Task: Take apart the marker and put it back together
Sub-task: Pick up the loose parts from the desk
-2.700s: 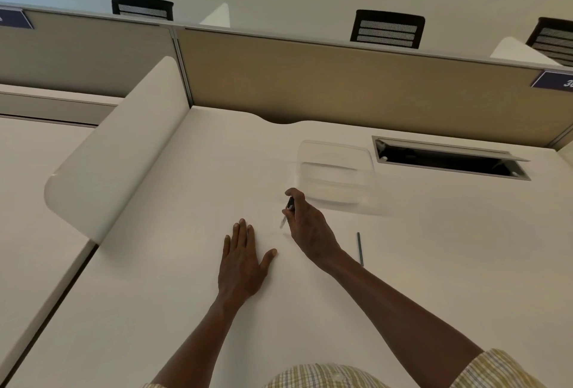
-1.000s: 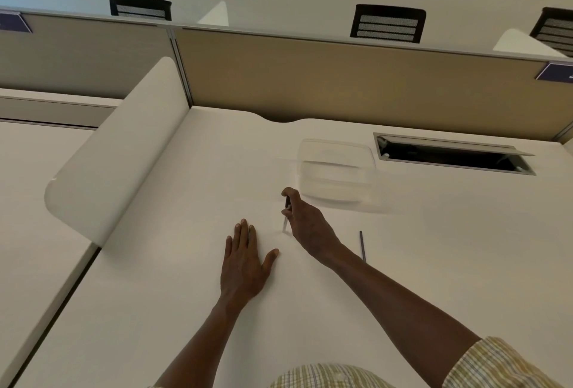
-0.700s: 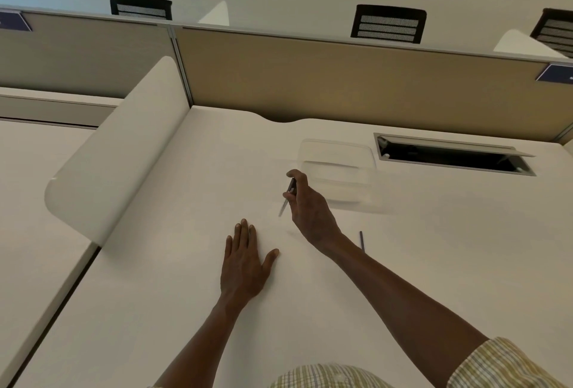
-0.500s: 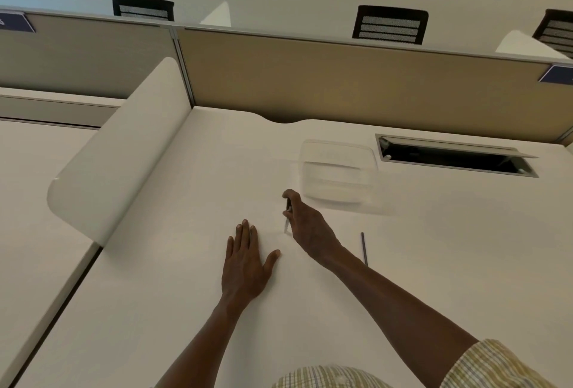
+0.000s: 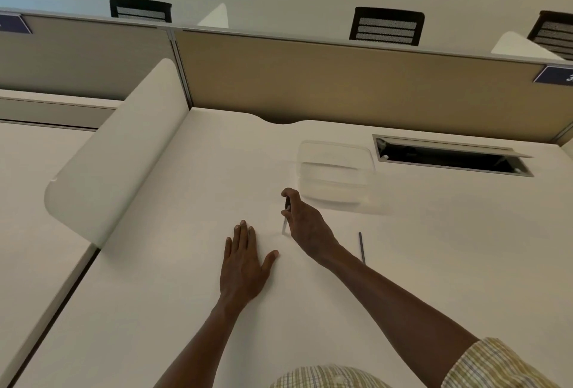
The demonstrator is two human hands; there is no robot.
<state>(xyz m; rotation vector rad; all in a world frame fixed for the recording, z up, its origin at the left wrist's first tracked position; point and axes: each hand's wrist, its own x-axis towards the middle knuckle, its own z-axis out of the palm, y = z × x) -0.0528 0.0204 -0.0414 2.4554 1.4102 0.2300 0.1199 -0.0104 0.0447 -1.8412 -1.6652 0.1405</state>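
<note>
Nearest, the left hand [image 5: 245,266] lies flat on the white surface [image 5: 155,310], fingers [image 5: 243,232] straight and close together, while just beyond the right hand [image 5: 305,226] pinches a slim grey marker piece [image 5: 285,222], a thin dark rod [image 5: 361,246] lying right of it, a clear plastic container [image 5: 335,175] farther back.
</note>
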